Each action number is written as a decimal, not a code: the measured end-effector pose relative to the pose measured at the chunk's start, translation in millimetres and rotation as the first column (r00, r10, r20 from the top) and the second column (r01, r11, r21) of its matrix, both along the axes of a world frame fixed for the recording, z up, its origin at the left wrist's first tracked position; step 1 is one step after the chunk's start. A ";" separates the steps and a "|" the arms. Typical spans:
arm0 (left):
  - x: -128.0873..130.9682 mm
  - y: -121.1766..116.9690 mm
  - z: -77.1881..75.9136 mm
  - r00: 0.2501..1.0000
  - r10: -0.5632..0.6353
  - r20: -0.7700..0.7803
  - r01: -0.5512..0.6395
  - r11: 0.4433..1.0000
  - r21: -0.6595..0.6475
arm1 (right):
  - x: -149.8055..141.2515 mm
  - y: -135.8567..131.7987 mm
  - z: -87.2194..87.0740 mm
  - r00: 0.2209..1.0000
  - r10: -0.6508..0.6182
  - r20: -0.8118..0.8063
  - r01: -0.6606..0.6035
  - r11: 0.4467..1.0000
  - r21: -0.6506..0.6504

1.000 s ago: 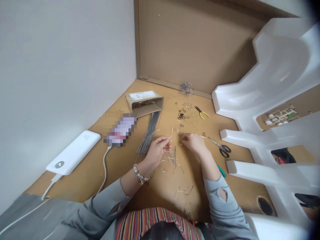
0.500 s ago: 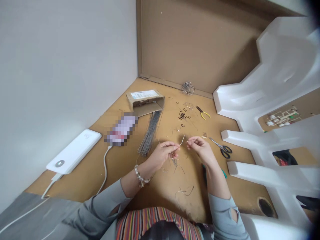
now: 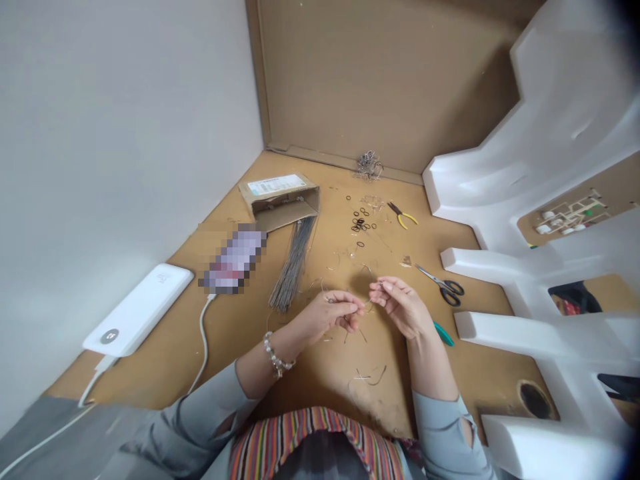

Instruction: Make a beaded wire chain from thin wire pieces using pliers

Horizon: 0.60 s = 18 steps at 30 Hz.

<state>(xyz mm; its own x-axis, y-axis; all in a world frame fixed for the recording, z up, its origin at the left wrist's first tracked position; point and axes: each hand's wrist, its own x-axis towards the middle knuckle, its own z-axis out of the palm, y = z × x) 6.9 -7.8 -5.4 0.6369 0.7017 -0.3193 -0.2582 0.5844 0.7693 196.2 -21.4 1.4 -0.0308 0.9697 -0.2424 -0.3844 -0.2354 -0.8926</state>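
My left hand (image 3: 336, 312), with a beaded bracelet on the wrist, is closed in a pinch on a short thin wire (image 3: 369, 302). The wire's free end points toward my right hand (image 3: 400, 303). That hand is also pinched, with a tiny shiny bit at its fingertips that is too small to name. Just left of the hands lies a bundle of grey wires (image 3: 293, 270), reaching out of an open cardboard box (image 3: 285, 212). Bent wire pieces (image 3: 370, 377) lie on the table below the hands. Several small black rings (image 3: 360, 225) are scattered beyond them.
Pliers with yellow handles (image 3: 402, 215) and black-handled scissors (image 3: 443, 285) lie to the right, with a teal handle (image 3: 443, 335) beside my right forearm. A wire tangle (image 3: 370, 167) sits at the back. A blurred phone (image 3: 235, 260) and cabled white power bank (image 3: 140, 310) are left. White moulded foam (image 3: 480, 200) borders the right.
My right hand has turned and its fingertips have come lower, near the wire. The wire in my left hand, earlier pointing up, now points sideways toward the right hand. The view has shifted slightly.
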 end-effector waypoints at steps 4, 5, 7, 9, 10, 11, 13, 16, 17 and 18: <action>0.0 -0.5 1.3 1.000 -0.013 -0.002 0.013 1.000 0.004 | -0.2 -0.5 0.1 1.000 0.003 -0.011 -0.003 1.000 0.000; 0.0 -0.5 1.8 1.000 -0.010 -0.005 0.010 1.000 0.000 | -0.3 -0.7 0.3 1.000 0.004 -0.014 -0.004 1.000 0.001; -0.1 -0.3 3.0 1.000 -0.001 -0.012 0.001 1.000 -0.004 | -0.4 -0.9 0.9 1.000 0.000 -0.022 0.000 1.000 0.006; -0.2 0.0 3.9 1.000 0.006 -0.016 -0.006 1.000 -0.002 | -0.4 -1.1 1.3 1.000 -0.005 -0.027 0.006 1.000 0.013; -0.2 0.1 4.1 1.000 0.007 -0.017 -0.007 1.000 0.001 | -0.4 -1.1 1.4 1.000 -0.005 -0.026 0.006 1.000 0.015; -0.1 0.2 4.0 1.000 0.007 -0.017 -0.007 1.000 0.004 | -0.3 -1.2 1.3 1.000 -0.005 -0.025 0.006 1.000 0.017; 0.0 0.3 3.0 1.000 0.005 -0.014 -0.005 1.000 0.009 | -0.2 -1.1 1.0 1.000 -0.006 -0.022 0.007 1.000 0.016; 0.4 0.3 0.7 1.000 -0.004 -0.006 0.004 1.000 0.007 | -0.6 -0.8 0.8 1.000 -0.016 -0.021 0.016 1.000 0.006; 0.5 0.2 0.1 1.000 -0.009 -0.005 0.009 1.000 0.003 | -0.8 -0.8 0.8 1.000 -0.020 -0.019 0.020 1.000 0.005; 0.5 0.1 -0.3 1.000 -0.014 -0.004 0.014 1.000 -0.001 | -1.2 -0.8 0.9 1.000 -0.023 -0.017 0.024 1.000 0.005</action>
<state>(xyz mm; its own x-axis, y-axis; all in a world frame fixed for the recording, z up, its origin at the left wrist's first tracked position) 7.4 -7.6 -5.7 0.6451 0.6924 -0.3230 -0.2467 0.5889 0.7696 195.0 -22.2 2.3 -0.0120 0.9715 -0.2367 -0.4048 -0.2212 -0.8873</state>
